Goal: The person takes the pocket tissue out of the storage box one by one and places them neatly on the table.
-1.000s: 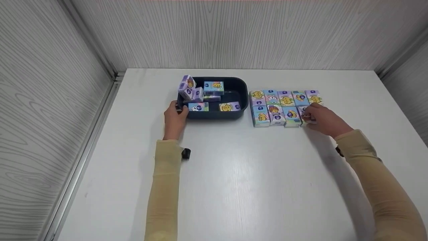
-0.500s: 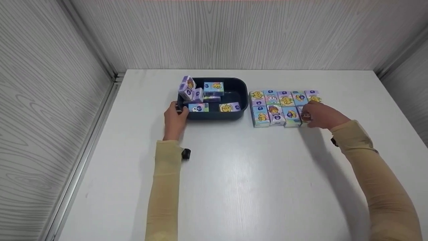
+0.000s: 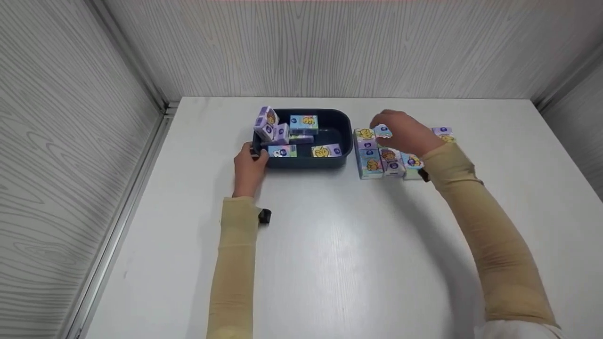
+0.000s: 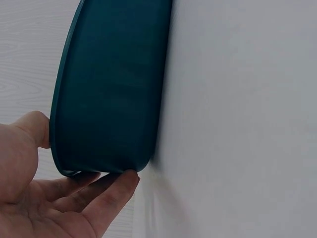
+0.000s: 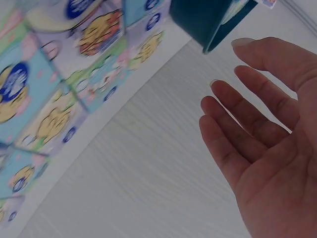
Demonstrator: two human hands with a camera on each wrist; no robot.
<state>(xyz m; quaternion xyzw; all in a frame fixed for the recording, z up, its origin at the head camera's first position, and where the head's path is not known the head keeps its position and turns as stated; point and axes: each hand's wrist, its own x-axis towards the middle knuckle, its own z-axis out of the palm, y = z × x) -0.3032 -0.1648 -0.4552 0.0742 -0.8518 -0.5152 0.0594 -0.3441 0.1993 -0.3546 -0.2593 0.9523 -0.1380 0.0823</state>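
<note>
My left hand (image 3: pixel 248 170) holds the left end of a dark teal rectangular bin (image 3: pixel 301 163). In the left wrist view, the thumb rests at the bin's rim and the fingers press its end wall (image 4: pixel 109 99). Several small cartoon-printed packs lie loose inside, one pack (image 3: pixel 266 124) leaning up in the back left corner. To the right of the bin, more such packs (image 3: pixel 371 165) lie side by side in two rows. Above these rows is my right hand (image 3: pixel 406 134), its fingers loosely bent and holding nothing in the right wrist view. The hand and sleeve hide some packs on the right.
A white table (image 3: pixel 311 263) carries everything. Behind it stands a wood-grain panel (image 3: pixel 301 52), with another panel (image 3: pixel 61 141) and a metal rail along the left side. Bare tabletop extends in front of the bin and packs.
My right hand has left the front right pack and moved left and back, over the rows towards the bin. The left hand keeps its hold on the bin.
</note>
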